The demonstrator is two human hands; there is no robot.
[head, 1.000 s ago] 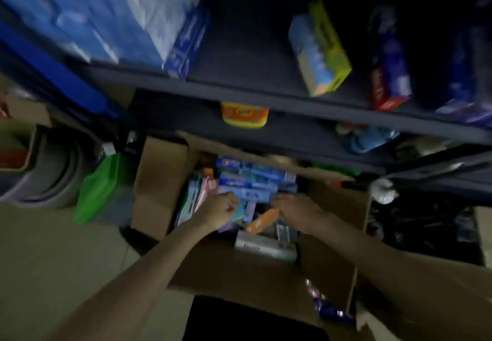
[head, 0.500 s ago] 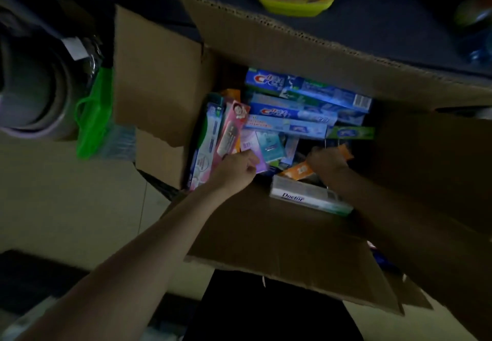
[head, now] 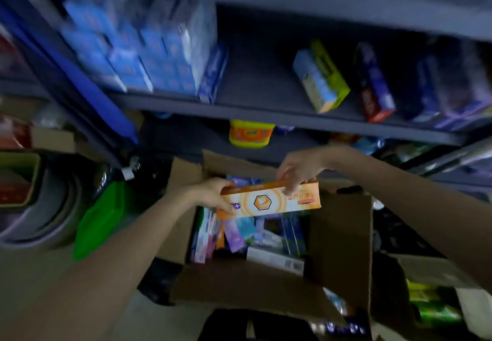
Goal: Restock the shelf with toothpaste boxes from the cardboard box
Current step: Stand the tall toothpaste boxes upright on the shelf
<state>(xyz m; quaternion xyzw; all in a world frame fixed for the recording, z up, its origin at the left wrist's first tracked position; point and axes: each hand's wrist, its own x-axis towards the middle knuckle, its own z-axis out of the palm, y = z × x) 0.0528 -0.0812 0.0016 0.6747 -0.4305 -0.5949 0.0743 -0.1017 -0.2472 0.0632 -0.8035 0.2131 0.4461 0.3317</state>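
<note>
Orange toothpaste box (head: 269, 200) held level above open cardboard box (head: 340, 236), both hands on it. Left hand (head: 210, 196) grips left end, fingers curled under lower edge. Right hand (head: 298, 170) pinches top edge near right end from above. More toothpaste boxes (head: 239, 234) packed inside carton. Shelf (head: 266, 111) above: blue boxes (head: 149, 50) stacked left, bare stretch mid-board, angled yellow-blue box (head: 320, 77) right.
</note>
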